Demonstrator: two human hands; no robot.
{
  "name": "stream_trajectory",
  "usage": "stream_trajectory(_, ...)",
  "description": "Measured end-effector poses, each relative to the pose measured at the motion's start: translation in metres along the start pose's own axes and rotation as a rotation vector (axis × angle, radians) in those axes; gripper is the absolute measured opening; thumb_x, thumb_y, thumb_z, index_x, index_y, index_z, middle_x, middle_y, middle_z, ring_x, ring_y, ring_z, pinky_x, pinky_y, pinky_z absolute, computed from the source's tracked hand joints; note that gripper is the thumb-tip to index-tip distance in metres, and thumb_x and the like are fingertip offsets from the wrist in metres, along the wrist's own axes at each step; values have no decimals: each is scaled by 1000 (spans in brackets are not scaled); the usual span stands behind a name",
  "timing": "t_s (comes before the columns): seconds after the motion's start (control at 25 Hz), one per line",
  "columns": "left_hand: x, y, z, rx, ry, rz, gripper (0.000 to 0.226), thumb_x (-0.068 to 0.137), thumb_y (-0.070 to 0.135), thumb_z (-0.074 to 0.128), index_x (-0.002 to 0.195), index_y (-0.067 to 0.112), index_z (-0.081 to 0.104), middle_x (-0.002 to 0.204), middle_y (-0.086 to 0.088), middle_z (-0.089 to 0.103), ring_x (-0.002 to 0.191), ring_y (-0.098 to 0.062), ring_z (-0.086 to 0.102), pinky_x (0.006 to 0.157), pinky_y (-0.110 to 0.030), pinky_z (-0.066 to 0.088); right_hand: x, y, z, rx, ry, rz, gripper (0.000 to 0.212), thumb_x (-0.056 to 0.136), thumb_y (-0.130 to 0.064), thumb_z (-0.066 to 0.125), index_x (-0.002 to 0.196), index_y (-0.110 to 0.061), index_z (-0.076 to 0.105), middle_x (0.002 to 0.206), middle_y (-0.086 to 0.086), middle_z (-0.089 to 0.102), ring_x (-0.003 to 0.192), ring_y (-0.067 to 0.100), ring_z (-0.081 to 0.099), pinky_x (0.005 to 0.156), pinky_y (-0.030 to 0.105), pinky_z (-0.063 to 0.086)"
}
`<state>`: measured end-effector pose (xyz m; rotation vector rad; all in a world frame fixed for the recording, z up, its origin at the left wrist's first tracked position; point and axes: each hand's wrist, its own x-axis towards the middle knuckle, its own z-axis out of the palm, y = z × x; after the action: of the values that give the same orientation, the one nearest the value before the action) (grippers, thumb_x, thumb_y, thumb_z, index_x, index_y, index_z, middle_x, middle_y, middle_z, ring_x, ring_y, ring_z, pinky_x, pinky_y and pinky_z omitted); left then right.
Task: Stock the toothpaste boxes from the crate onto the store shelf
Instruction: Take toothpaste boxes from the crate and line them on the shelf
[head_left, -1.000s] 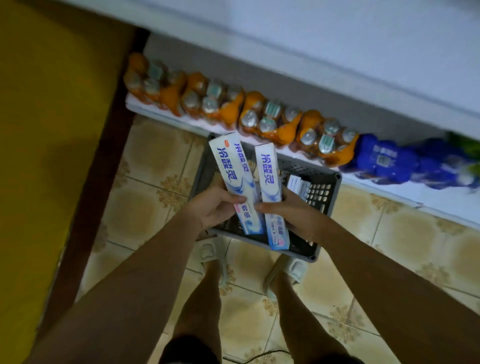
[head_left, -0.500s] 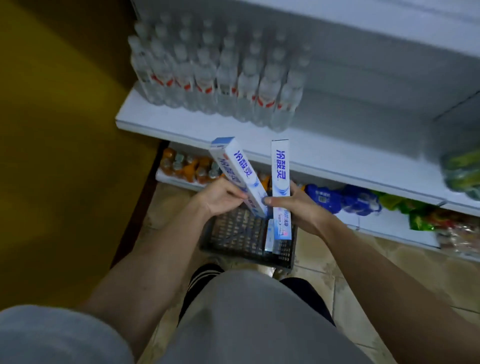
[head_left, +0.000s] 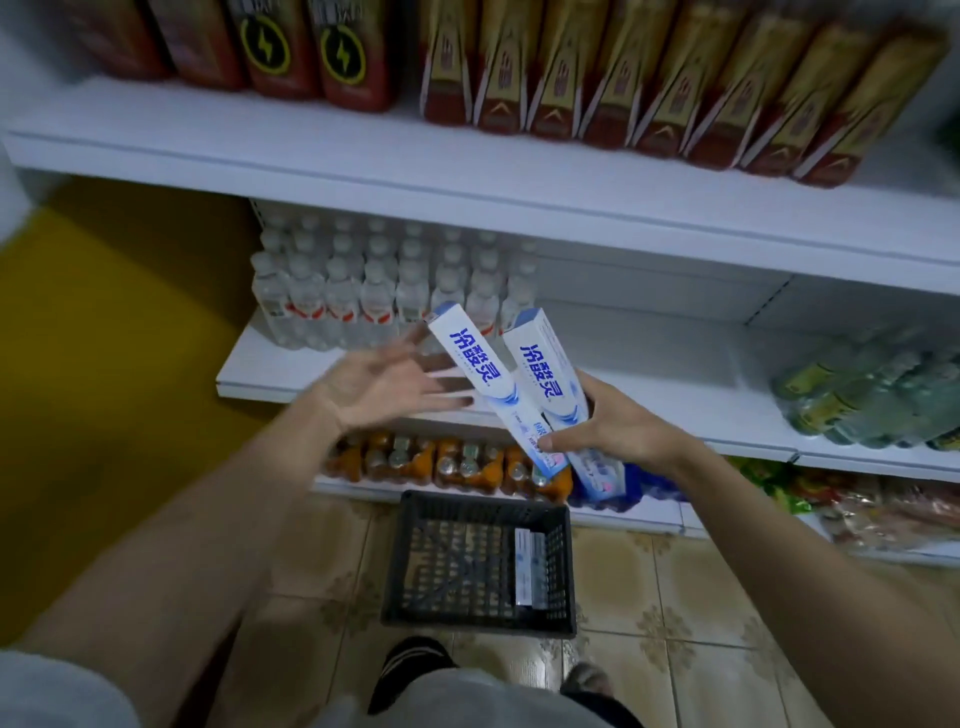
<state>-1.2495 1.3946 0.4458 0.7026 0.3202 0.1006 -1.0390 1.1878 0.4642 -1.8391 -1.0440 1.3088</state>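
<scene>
White-and-blue toothpaste boxes (head_left: 511, 395), both gripped by the right hand (head_left: 615, 428) above the crate (head_left: 480, 564), should go flat onto the bare middle shelf (head_left: 639, 358), steadied by the open, empty left hand (head_left: 384, 384)

Bare forearms, grey shorts (head_left: 467, 699), and black striped slippers (head_left: 410, 670).
</scene>
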Motion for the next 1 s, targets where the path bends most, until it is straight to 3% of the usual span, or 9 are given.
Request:
stream_trajectory(0.08, -6, 45, 8, 221, -79, -80, 84, 69, 38, 85, 142, 18, 48, 144, -24, 48, 133, -47, 44, 105, -57, 43, -5, -10, -28, -115, 8, -24, 54, 74, -17, 85, 118, -31, 55, 108, -11, 73, 90, 7, 72, 72, 24, 58)
stream_trajectory(0.16, -3, 74, 32, 475, -23, -191, 91, 69, 50, 82, 143, 12, 46, 140, -26, 52, 129, -44, 50, 102, -50, 47, -11, -18, -52, -242, 0, -57, 53, 73, -20, 85, 115, -33, 55, 107, -12, 72, 90, 6, 71, 76, 26, 58)
stream_trajectory(0.28, 11, 91, 94, 948, 114, -245, 68, 79, 43, 72, 133, 5, 55, 129, -19, 63, 120, -30, 61, 94, -38, 55, -26, -31, -79, -326, -44, -135, 52, 74, -17, 85, 115, -30, 55, 108, -11, 72, 92, 7, 71, 76, 24, 58)
stream_trajectory(0.36, 25, 83, 144, 1275, 99, -347, 51, 84, 35, 70, 128, 12, 61, 122, -7, 69, 114, -24, 65, 90, -33, 55, -43, -36, -98, -403, -58, -189, 54, 73, -20, 85, 116, -30, 55, 109, -13, 70, 93, 4, 70, 78, 23, 57)
stream_trajectory(0.48, 47, 49, 208, 1643, 17, -518, 63, 78, 38, 80, 136, 27, 55, 129, 10, 65, 116, -12, 63, 103, -32, 47, -69, -37, -124, -523, -57, -273, 59, 71, -24, 86, 120, -30, 53, 111, -16, 67, 95, 0, 66, 81, 21, 56)
stream_trajectory(0.56, 58, 23, 239, 1725, 5, -531, 75, 76, 34, 82, 142, 29, 46, 135, 15, 58, 120, -8, 57, 107, -26, 40, -87, -33, -141, -556, -66, -305, 61, 71, -25, 85, 121, -31, 52, 112, -16, 66, 96, 1, 66, 83, 22, 56)
stream_trajectory(0.68, 60, 14, 271, 1753, 64, -523, 63, 80, 31, 79, 135, 27, 48, 126, 15, 60, 109, -6, 61, 94, -20, 46, -112, -29, -166, -557, -42, -351, 58, 72, -26, 85, 120, -31, 53, 111, -15, 65, 95, 1, 65, 81, 23, 55)
stream_trajectory(0.84, 40, 51, 318, 1831, 176, -471, 53, 79, 39, 78, 126, 30, 55, 119, 4, 65, 100, -12, 68, 83, -28, 55, -151, -59, -209, -497, 111, -461, 57, 74, -23, 84, 119, -33, 52, 108, -23, 62, 88, -13, 62, 69, 6, 45)
stream_trajectory(1.0, 0, 111, 375, 1737, 338, -313, 44, 84, 24, 75, 125, 24, 60, 115, -4, 71, 91, -16, 72, 68, -24, 56, -188, -116, -258, -478, 274, -599, 57, 71, -26, 87, 115, -28, 51, 106, -13, 67, 91, 5, 67, 80, 27, 54)
